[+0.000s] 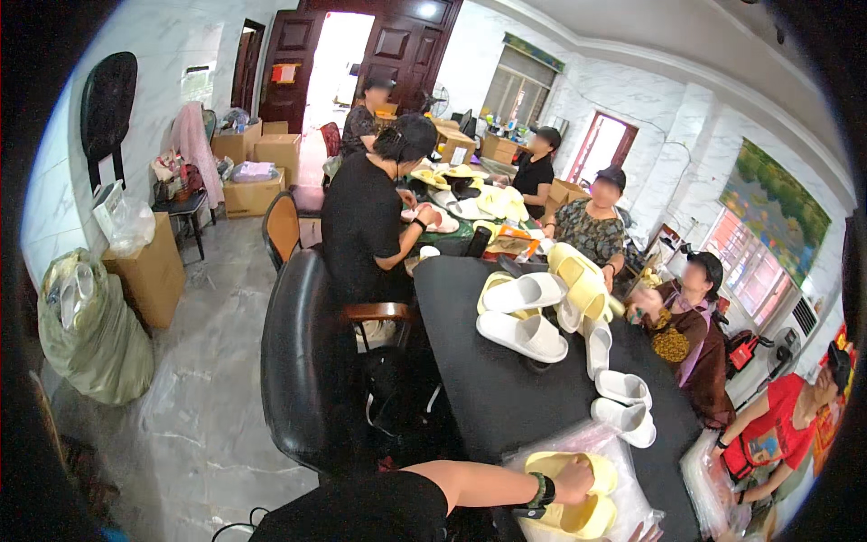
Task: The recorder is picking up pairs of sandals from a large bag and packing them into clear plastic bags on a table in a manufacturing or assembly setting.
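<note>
Head view shows the person's left hand (pixel 574 481) reaching across from the lower edge, with a dark watch (pixel 542 490) on the wrist. The hand is closed over the edge of the upper yellow slipper (pixel 562 466), which lies on top of a second yellow slipper (pixel 578 518). Both slippers rest on a clear plastic bag (pixel 623 492) at the near end of the black worktop (pixel 506 388). The right hand (pixel 646 533) barely shows at the bottom edge beside the bag; only fingertips peek in, and I cannot tell whether it is open or closed.

Farther along the worktop lie white slippers: a large pair (pixel 524 316) near the middle, two smaller ones (pixel 625 405) toward the right edge, and a loose pile of yellow and white slippers (pixel 578 280) beyond them. A black padded chair (pixel 302 361) stands just left of the worktop. A person in a black shirt (pixel 361 226) sits at the left side farther on, and other people sit along the right side. On the floor at the left stand a stuffed green sack (pixel 90 334) and cardboard boxes (pixel 149 271).
</note>
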{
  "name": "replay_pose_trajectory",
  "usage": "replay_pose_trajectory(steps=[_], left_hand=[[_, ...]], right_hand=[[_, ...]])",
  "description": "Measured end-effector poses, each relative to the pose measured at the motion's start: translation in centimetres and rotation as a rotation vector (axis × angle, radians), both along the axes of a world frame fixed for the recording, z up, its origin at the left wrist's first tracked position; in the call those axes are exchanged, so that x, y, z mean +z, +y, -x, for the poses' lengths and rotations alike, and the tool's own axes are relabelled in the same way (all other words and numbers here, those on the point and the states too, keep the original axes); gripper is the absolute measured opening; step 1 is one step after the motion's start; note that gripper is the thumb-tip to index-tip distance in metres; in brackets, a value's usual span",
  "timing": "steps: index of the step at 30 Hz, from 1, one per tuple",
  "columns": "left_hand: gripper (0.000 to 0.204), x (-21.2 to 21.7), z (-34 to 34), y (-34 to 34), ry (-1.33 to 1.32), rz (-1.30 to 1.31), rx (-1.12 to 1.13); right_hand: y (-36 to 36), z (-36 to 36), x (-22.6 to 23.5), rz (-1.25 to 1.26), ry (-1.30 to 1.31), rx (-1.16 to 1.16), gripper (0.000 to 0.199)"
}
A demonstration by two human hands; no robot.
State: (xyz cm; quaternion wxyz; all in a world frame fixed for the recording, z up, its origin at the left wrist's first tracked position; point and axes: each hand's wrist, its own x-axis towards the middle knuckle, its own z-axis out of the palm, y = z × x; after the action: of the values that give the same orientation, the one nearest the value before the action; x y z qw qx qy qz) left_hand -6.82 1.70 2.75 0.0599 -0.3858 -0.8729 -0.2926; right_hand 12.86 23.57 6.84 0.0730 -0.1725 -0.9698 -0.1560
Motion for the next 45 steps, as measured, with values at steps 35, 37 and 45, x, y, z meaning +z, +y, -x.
replay_pose_trajectory(steps=[35, 37, 45], left_hand=[[0.057, -0.1, 1.1, -1.4, -0.121, -0.165, -0.105], [0.057, 1.7, 1.0, -1.0, 0.087, -0.100, -0.044], [0.035, 8.7, -6.6, 6.7, 0.235, -0.035, -0.359]], right_hand=[[-4.4, -1.8, -4.3, 0.487, -0.438, -0.111, 0.136], [-4.5, -2.0, -3.0, 0.559, -0.358, -0.104, 0.133], [-1.1, -4.4, -5.1, 1.126, -0.126, 0.044, 0.100]])
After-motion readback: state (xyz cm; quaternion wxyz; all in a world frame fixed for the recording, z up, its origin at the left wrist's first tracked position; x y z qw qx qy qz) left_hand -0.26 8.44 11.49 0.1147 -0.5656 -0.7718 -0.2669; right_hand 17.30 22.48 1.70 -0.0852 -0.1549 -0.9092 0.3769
